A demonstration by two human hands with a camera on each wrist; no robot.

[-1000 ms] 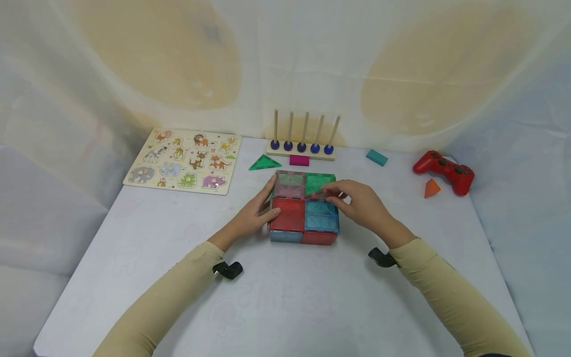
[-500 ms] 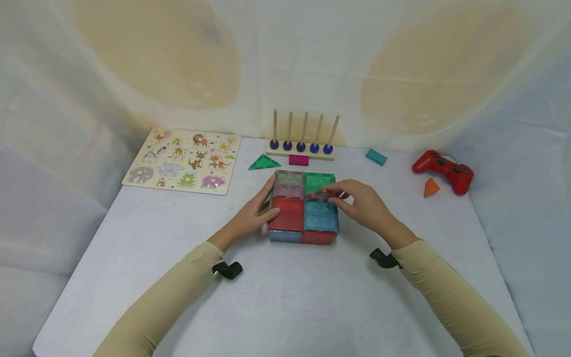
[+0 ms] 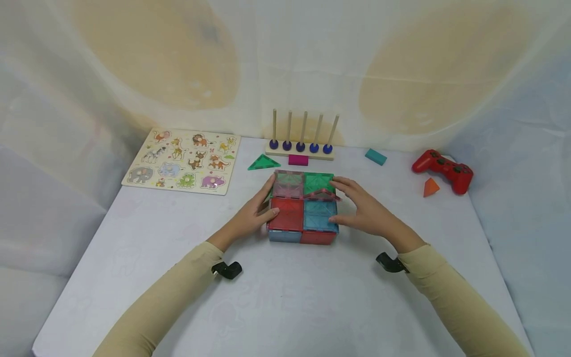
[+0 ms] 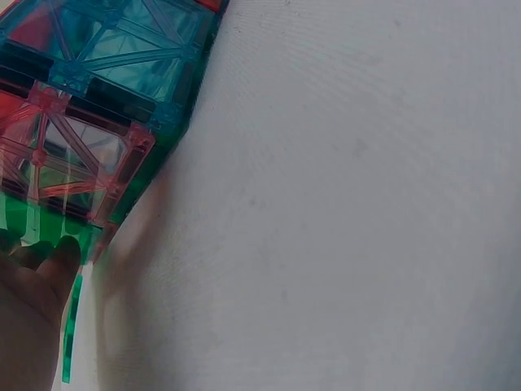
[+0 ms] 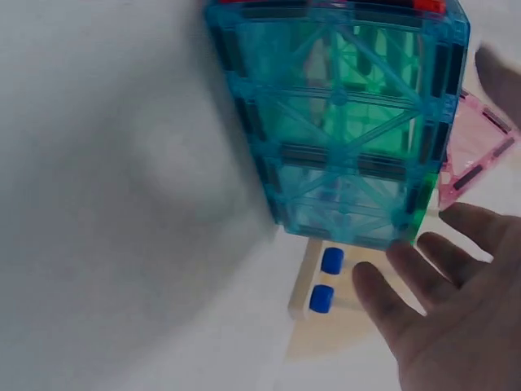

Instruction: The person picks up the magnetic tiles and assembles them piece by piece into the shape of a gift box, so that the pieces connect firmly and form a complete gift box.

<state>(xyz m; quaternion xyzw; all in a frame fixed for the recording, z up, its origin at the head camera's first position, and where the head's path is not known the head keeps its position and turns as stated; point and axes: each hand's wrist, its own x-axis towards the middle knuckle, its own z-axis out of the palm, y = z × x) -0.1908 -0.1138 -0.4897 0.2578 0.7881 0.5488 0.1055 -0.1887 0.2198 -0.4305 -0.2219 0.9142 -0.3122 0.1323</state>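
A low box (image 3: 287, 214) built of see-through magnetic tiles in red, blue, green and pink stands mid-table. My left hand (image 3: 246, 219) holds its left side, thumb over the red top tile, fingers along the side wall. In the left wrist view those fingertips lie against a green tile (image 4: 41, 224). A pink triangle tile (image 3: 323, 194) stands on edge on the box top, between the green and blue tiles; the right wrist view shows this pink triangle (image 5: 470, 147) too. Around the box's right side my right hand (image 3: 370, 210) is spread, thumb near the blue top tile, holding nothing.
Behind the box lie a green triangle tile (image 3: 263, 162) and a magenta block (image 3: 298, 160), before a wooden peg stand (image 3: 300, 153) with blue beads. An animal puzzle board (image 3: 192, 161) is at left. A teal block (image 3: 376, 156), orange piece (image 3: 430, 187) and red game controller (image 3: 446, 171) lie right.
My right hand has let go of the pink triangle tile and spread open, shifting slightly right. The triangle now stands by itself on the box. My left hand stays put.
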